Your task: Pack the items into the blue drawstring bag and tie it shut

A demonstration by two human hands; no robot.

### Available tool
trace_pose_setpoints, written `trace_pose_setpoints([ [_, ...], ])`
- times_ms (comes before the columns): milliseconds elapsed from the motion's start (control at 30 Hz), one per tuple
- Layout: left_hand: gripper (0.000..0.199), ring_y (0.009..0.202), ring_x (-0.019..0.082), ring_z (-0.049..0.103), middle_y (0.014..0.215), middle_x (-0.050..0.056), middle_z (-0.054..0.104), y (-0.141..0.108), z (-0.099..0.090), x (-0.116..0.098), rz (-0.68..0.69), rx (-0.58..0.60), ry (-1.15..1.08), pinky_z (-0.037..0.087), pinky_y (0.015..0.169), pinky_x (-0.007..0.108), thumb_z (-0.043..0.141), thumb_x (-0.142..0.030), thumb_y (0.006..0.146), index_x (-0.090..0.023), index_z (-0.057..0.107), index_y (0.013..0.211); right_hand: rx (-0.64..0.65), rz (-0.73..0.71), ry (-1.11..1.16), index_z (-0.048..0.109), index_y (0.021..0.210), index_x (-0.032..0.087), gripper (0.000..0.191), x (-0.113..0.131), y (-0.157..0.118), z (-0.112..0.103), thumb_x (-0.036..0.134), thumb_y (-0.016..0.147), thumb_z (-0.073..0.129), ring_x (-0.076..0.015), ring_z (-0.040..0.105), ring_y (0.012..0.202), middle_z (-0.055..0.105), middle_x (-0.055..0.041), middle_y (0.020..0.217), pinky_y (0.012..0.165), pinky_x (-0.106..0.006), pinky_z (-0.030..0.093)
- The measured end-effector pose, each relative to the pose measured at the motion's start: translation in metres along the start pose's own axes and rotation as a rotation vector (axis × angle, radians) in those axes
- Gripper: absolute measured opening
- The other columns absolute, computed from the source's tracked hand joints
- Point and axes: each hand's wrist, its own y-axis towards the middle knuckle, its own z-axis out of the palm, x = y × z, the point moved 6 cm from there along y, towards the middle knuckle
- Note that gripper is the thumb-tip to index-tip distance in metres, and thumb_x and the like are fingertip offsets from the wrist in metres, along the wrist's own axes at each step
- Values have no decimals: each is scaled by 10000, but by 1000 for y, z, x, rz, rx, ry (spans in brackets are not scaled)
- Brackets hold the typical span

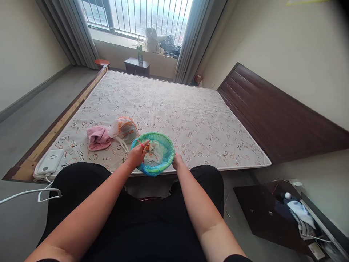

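A round green plastic basket (163,145) with a blue lower edge rests at the near edge of a letter-printed mattress (188,123). A crumpled white cloth (153,153) lies inside it, with something orange beside it. My left hand (137,155) is over the basket's left rim, its fingers pinched on a thin red string (141,145). My right hand (177,161) grips the basket's near right rim. To the left of the basket lie a white plastic bag with orange print (123,130) and a folded pink cloth (98,138).
A white corded device (51,162) lies on the mattress's near left corner, with its white cable trailing to the floor. A dark wooden headboard (272,112) stands at the right. A low dark drawer (268,218) holding cloths sits on the floor at the lower right.
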Motion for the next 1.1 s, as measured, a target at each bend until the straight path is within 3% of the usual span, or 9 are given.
trace_pose_setpoints([
  [133,559,1179,275,663,1270,119,721,2,5,1,6,89,121,489,1065,388,432,-157,954,-207,606,1483,-55,25,200,418,821,245,343,15,11,-23,481,767,660,-131,575,616,536,42,656,581,-229,502],
  [233,537,1189,268,660,1284,109,719,2,7,3,28,103,141,481,1066,369,425,-153,960,-225,639,1447,-19,17,286,424,874,246,329,32,12,-36,431,773,677,-128,597,662,564,41,715,615,-234,526],
  [500,525,1104,282,686,1207,131,733,3,7,2,28,146,167,511,980,375,418,-174,973,-242,655,1437,109,98,178,580,1096,213,391,47,6,-50,257,748,755,-116,622,679,665,7,821,615,-236,544],
  [600,517,1101,287,690,1207,126,740,3,8,0,38,173,177,512,969,375,411,-183,980,-240,661,1428,118,134,22,656,976,179,290,42,7,-56,189,716,784,-128,629,655,687,-21,776,596,-240,531],
  [700,509,1099,295,693,1188,128,745,2,10,-3,66,200,187,512,974,389,415,-180,973,-234,679,1404,61,159,-149,649,746,166,162,34,10,-64,104,670,778,-138,586,567,611,-6,581,568,-246,482],
  [800,500,1093,290,701,1176,115,752,2,12,-6,73,196,161,515,987,389,444,-166,950,-242,697,1375,-39,121,-243,579,601,179,213,30,15,-68,53,647,744,-163,597,598,533,5,496,612,-254,451],
  [900,510,1135,276,694,1200,92,755,3,12,-7,57,181,106,505,1024,381,459,-133,921,-242,699,1358,-122,38,-237,571,621,188,201,37,17,-69,87,664,739,-185,635,723,585,-12,583,667,-250,444],
  [1000,529,1192,258,675,1219,59,756,4,11,-6,46,168,53,490,1059,367,449,-102,900,-243,692,1349,-115,-29,-150,629,759,179,141,48,14,-67,216,719,759,-171,634,754,654,-27,720,685,-254,467],
  [1100,533,1189,238,675,1205,34,761,6,11,-3,40,151,-17,480,1079,358,438,-90,884,-247,695,1324,-59,-74,-17,637,942,180,300,60,8,-66,349,740,779,-145,632,739,671,-15,791,704,-261,503],
])
